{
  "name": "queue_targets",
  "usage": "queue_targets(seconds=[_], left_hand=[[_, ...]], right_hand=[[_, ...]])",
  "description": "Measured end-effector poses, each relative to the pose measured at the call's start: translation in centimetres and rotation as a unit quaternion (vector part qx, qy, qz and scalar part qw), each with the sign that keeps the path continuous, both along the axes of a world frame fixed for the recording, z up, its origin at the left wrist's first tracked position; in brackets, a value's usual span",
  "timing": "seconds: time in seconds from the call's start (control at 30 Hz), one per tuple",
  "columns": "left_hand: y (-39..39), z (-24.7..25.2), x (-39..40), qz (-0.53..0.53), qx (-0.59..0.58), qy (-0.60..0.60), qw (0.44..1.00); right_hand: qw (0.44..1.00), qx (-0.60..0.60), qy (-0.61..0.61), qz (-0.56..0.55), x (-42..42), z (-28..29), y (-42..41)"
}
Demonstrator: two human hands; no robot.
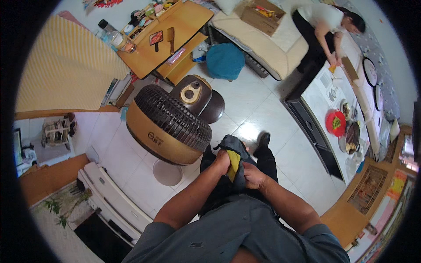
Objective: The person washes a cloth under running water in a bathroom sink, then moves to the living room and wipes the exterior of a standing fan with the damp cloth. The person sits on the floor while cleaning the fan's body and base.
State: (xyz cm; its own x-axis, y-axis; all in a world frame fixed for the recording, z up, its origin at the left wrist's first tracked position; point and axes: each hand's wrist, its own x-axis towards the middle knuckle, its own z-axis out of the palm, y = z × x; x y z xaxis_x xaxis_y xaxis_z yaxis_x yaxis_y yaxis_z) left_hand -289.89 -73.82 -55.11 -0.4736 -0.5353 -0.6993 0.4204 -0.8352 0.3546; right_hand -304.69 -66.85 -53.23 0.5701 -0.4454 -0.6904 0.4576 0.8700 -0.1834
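A dark grey cloth [234, 143] and a yellow cloth [234, 161] are bunched together in front of my waist. My left hand [224, 162] grips the yellow part, with the fingers partly hidden by the cloth. On the other side, my right hand [254, 176] pinches the lower grey fold. Both hands are close together above my dark trousers. A large black-and-gold fan [169, 126] stands just beyond them, towards the left.
A white-topped table [320, 85] at right bears a red bowl [335, 123] and a metal pot [349, 138]. A person [324, 31] bends over its far end. A teal-covered stool [225, 61] stands by a wooden desk [184, 19]. A cream sofa [260, 46] lies beyond.
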Motion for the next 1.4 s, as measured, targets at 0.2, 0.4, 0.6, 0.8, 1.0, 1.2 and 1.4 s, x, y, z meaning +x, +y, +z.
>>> queue_targets(seconds=[0.2,0.4,0.6,0.8,1.0,1.2,1.4], left_hand=[[-2.1,-5.3,0.2,-0.052,0.004,-0.221,0.974],[-3.9,-10.9,0.5,-0.046,-0.032,-0.336,0.94],[-5.0,-21.8,2.3,-0.057,-0.045,-0.457,0.886],[-9.0,-26.5,6.1,0.132,-0.082,-0.48,0.863],[-11.9,-28.8,9.6,0.288,-0.19,-0.5,0.794],[-13.2,-27.7,10.1,0.3,-0.315,-0.531,0.727],[-14.1,-27.8,10.5,0.24,-0.458,-0.558,0.65]], right_hand=[[0.988,0.027,0.0,0.154,-3.8,-1.2,-7.9],[0.893,-0.263,0.168,0.323,-8.9,-6.0,-16.1],[0.907,-0.241,0.23,0.257,-12.0,-17.1,-19.5],[0.975,-0.216,-0.014,-0.046,-6.8,-30.8,-21.0],[0.952,-0.302,0.03,-0.033,-0.9,-38.3,-24.0],[0.831,-0.499,0.216,0.118,-0.8,-35.6,-26.4],[0.811,-0.549,0.183,0.086,-0.6,-38.8,-24.5]])
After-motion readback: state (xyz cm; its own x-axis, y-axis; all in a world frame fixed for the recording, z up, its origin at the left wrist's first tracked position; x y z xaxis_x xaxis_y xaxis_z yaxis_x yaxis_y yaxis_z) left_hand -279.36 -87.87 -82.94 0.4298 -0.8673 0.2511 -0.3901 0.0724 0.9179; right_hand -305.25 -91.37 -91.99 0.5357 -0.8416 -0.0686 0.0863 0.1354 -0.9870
